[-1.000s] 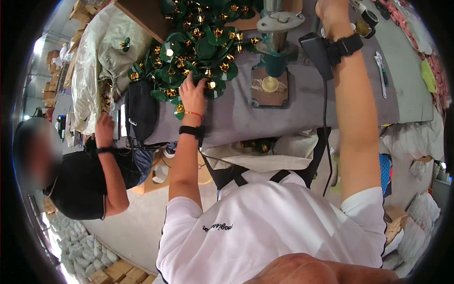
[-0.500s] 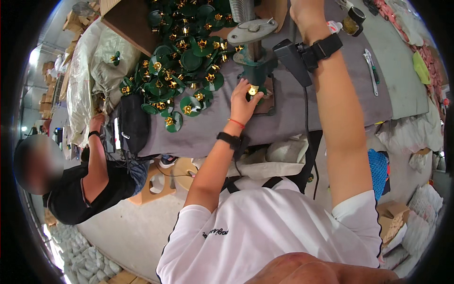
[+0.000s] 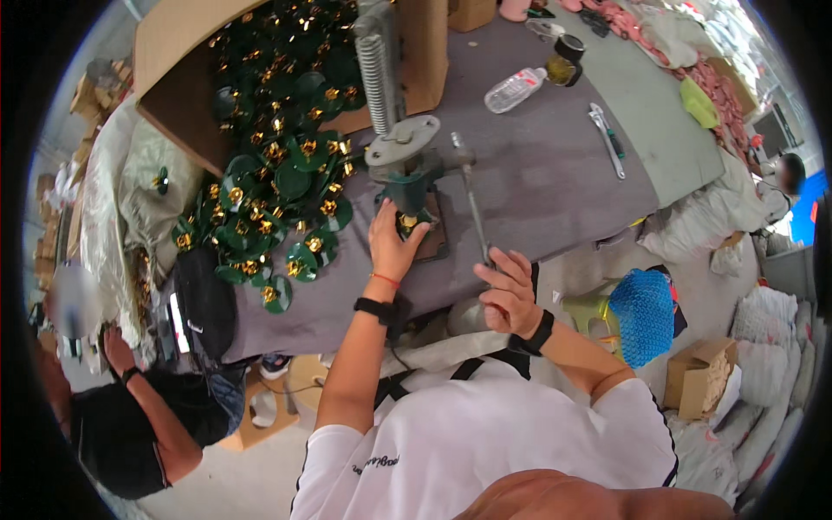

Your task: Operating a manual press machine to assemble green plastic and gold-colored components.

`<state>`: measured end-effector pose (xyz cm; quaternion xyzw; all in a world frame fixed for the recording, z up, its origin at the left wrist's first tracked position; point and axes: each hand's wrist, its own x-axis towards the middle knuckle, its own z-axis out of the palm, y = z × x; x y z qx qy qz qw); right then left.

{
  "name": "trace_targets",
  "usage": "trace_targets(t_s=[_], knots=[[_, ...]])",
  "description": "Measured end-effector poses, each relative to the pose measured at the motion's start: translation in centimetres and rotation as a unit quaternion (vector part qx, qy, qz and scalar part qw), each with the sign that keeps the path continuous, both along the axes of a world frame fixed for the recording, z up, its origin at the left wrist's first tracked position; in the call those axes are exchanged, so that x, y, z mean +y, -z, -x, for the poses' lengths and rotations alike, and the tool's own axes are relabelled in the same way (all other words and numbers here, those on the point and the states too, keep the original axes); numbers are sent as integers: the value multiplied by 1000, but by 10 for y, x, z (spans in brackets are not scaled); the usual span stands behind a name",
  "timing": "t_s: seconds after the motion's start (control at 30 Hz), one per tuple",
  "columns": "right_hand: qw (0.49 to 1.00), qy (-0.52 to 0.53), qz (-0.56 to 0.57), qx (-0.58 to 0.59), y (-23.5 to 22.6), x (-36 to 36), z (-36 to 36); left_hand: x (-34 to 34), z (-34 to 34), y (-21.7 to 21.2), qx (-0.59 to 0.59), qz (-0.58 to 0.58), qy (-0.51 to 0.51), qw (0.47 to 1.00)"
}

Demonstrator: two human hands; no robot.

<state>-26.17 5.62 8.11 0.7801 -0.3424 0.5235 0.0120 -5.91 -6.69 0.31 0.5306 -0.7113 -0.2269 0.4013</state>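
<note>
A hand press (image 3: pixel 403 143) with a coil spring stands on the grey-covered table. At its base, my left hand (image 3: pixel 394 247) pinches a green disc with a gold claw-like fitting (image 3: pixel 407 224) between thumb and fingers, under the press head. The press head and my fingers hide part of that disc. My right hand (image 3: pixel 510 299) is curled round the lower end of the press's metal lever (image 3: pixel 475 204), which slants toward me. To the left of the press lie many more green discs with gold fittings (image 3: pixel 299 260), heaped and spilling from a cardboard box (image 3: pixel 178 82).
At the right lie a clear plastic bottle (image 3: pixel 516 90), a dark-lidded jar (image 3: pixel 565 61) and a wrench (image 3: pixel 607 143). A black bag (image 3: pixel 204 299) sits at the table's left edge, near a co-worker's hand (image 3: pixel 119 351). A blue woven thing (image 3: pixel 643 316) stands at the right.
My right hand has come down and toward me from beyond the press, and the lever now slants toward me. My left hand stays at the press base with the disc. The view has shifted.
</note>
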Motion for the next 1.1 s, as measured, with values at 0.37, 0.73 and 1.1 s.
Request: trace_targets(t_s=[0.37,0.73,1.1], knots=[[920,-148,-159,-326,-204,-172,-40,-10,-8,-6,-52,7,57,997],[900,-134,-161,-382,-186,-238,-44,120,-91,-9,-183,97,-53,977],[875,-135,-181,-428,-184,-247,-45,32,-91,-14,85,62,-138,985]])
